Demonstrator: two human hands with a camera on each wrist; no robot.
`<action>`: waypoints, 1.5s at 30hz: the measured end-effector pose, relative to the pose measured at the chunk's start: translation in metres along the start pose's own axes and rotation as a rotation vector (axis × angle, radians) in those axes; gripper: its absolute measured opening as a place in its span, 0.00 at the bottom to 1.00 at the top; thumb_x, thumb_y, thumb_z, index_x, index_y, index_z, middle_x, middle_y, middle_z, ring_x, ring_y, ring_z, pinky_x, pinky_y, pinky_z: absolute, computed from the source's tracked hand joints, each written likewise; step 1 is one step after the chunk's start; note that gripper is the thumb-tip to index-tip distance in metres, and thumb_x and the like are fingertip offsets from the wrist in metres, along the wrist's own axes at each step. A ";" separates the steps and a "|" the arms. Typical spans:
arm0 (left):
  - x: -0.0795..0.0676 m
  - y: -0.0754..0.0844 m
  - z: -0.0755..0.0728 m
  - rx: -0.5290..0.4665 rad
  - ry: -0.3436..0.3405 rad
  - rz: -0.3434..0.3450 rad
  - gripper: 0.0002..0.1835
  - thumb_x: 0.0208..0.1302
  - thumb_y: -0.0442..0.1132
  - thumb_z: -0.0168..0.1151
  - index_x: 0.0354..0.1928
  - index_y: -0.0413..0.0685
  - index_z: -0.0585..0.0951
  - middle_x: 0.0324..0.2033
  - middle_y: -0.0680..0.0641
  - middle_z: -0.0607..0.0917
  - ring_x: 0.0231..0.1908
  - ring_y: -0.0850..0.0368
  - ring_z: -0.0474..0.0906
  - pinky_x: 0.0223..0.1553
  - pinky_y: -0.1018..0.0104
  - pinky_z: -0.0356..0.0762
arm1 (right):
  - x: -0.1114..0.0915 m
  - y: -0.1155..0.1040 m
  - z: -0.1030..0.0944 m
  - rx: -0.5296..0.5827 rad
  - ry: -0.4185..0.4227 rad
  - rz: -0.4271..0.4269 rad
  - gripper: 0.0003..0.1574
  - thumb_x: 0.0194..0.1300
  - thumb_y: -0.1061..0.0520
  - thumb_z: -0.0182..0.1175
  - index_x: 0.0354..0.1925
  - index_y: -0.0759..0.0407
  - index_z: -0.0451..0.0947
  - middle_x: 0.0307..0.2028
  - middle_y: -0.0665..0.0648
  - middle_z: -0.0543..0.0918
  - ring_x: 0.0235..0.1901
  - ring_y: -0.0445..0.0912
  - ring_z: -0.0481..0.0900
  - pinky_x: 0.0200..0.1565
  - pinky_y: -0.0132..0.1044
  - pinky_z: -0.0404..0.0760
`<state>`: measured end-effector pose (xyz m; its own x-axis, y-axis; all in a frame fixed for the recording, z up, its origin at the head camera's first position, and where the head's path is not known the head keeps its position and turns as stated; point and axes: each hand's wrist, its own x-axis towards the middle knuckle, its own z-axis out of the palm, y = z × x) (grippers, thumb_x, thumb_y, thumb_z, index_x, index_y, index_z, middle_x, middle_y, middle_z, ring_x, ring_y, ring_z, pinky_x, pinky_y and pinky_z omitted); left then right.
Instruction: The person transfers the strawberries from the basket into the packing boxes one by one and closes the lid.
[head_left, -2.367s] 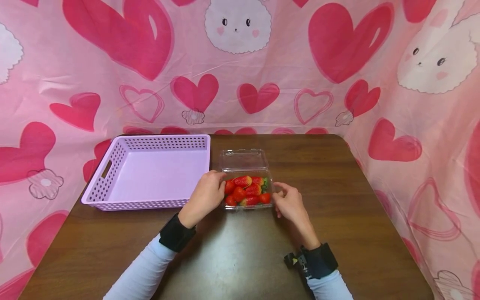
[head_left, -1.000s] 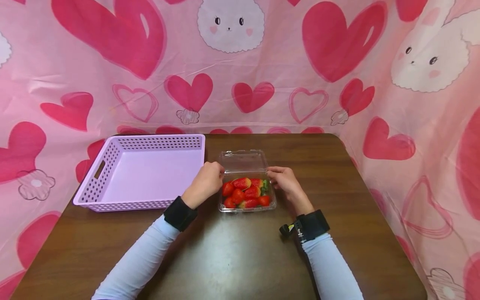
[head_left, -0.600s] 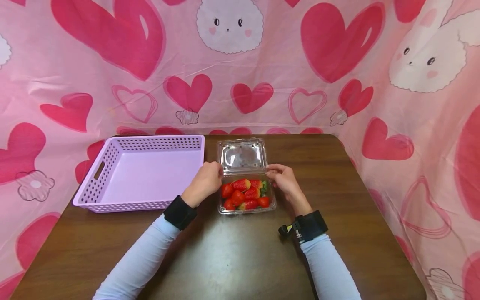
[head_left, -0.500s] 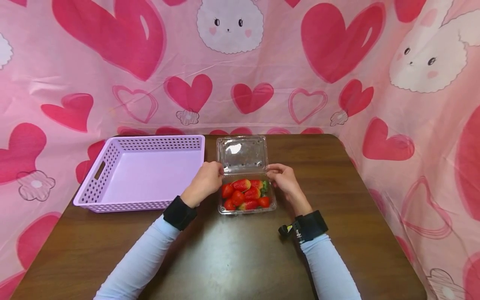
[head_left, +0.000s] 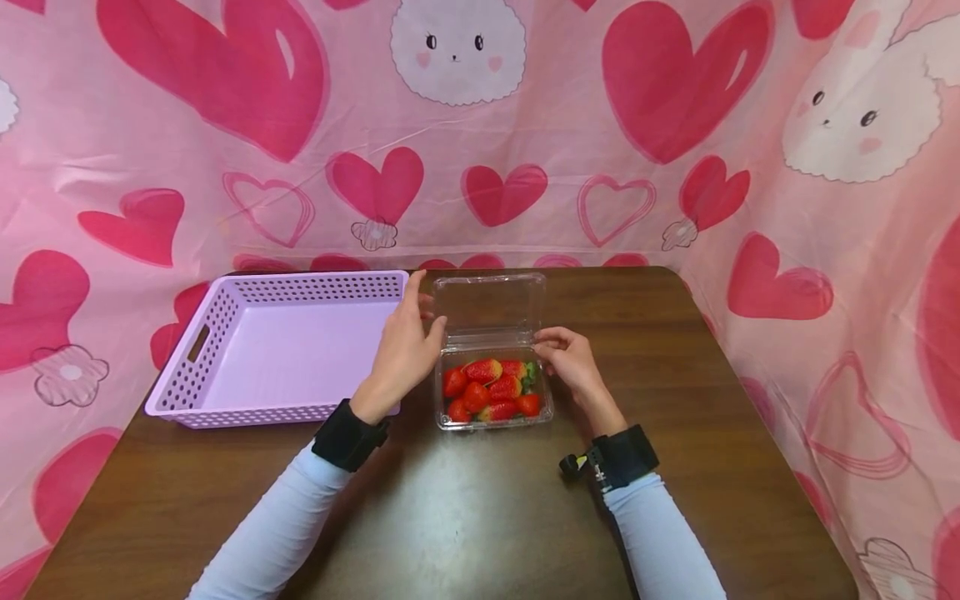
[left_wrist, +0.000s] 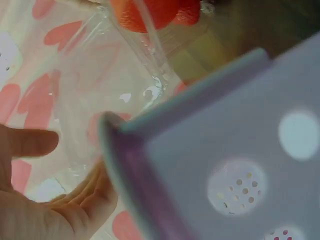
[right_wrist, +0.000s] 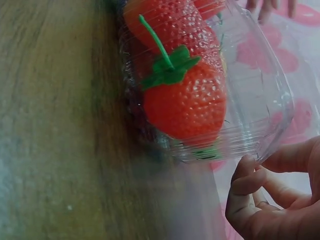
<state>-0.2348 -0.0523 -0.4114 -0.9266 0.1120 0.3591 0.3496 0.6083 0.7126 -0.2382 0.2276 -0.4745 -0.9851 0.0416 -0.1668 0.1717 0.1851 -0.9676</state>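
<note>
A clear plastic clamshell box (head_left: 495,423) full of red strawberries (head_left: 482,369) sits on the table, its hinged lid (head_left: 487,302) raised at the back. My right hand (head_left: 573,362) pinches the box's back right corner near the hinge, with thumb and finger on the plastic edge in the right wrist view. Beside the lid's left edge is my left hand (head_left: 405,350), fingers extended and thumb apart, holding nothing. In the left wrist view this hand (left_wrist: 55,215) is near the clear lid (left_wrist: 100,85), partly hidden by the basket's rim; contact there cannot be made out.
A lilac perforated basket (head_left: 255,414) stands left of the box, close to my left hand and partly behind it. The brown wooden table (head_left: 480,517) extends in front and to the right. A pink heart-print curtain (head_left: 495,242) hangs behind the table.
My left hand has let go of the box's back left corner, its fingers straightening. Earlier my right hand moved up the box's side to its back corner. The lid has tilted upward.
</note>
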 end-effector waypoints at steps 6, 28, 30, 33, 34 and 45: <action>-0.004 0.001 -0.006 0.028 0.058 0.088 0.25 0.69 0.34 0.66 0.67 0.42 0.77 0.52 0.37 0.83 0.50 0.40 0.82 0.51 0.45 0.80 | -0.005 -0.001 -0.002 0.031 -0.010 0.001 0.18 0.79 0.60 0.55 0.61 0.65 0.80 0.45 0.66 0.83 0.31 0.48 0.77 0.32 0.35 0.80; -0.081 0.004 -0.019 0.213 -0.115 0.358 0.08 0.61 0.31 0.76 0.42 0.45 0.89 0.40 0.49 0.82 0.40 0.52 0.80 0.43 0.57 0.84 | -0.082 0.001 -0.021 0.160 -0.141 0.190 0.33 0.85 0.45 0.44 0.66 0.72 0.69 0.33 0.60 0.85 0.30 0.50 0.86 0.33 0.43 0.88; -0.087 0.002 -0.018 0.219 -0.154 0.341 0.10 0.60 0.31 0.78 0.42 0.46 0.89 0.40 0.50 0.82 0.39 0.53 0.80 0.44 0.57 0.85 | -0.085 0.003 -0.021 0.182 -0.166 0.191 0.32 0.85 0.44 0.44 0.65 0.72 0.68 0.33 0.60 0.85 0.30 0.51 0.87 0.32 0.45 0.89; -0.094 -0.002 -0.016 0.223 -0.199 0.316 0.11 0.59 0.31 0.79 0.42 0.47 0.90 0.40 0.51 0.82 0.39 0.55 0.79 0.45 0.58 0.85 | -0.089 0.005 -0.023 0.217 -0.224 0.208 0.32 0.84 0.42 0.44 0.63 0.70 0.66 0.34 0.60 0.85 0.29 0.50 0.87 0.32 0.45 0.89; -0.096 -0.003 -0.014 0.225 -0.206 0.311 0.11 0.58 0.31 0.79 0.42 0.47 0.90 0.39 0.51 0.82 0.38 0.55 0.80 0.44 0.57 0.85 | -0.091 0.006 -0.023 0.230 -0.244 0.210 0.31 0.84 0.42 0.46 0.62 0.70 0.66 0.34 0.60 0.84 0.29 0.50 0.87 0.31 0.45 0.89; -0.113 -0.011 -0.005 0.215 -0.227 0.229 0.04 0.66 0.35 0.74 0.41 0.50 0.89 0.40 0.52 0.81 0.37 0.57 0.81 0.40 0.56 0.83 | -0.098 0.015 -0.023 0.197 -0.312 0.155 0.28 0.78 0.61 0.53 0.67 0.77 0.62 0.31 0.61 0.83 0.24 0.46 0.85 0.34 0.42 0.89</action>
<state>-0.1332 -0.0756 -0.4563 -0.8435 0.4205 0.3342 0.5362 0.6957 0.4780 -0.1389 0.2488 -0.4686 -0.9084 -0.2517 -0.3338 0.3433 0.0065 -0.9392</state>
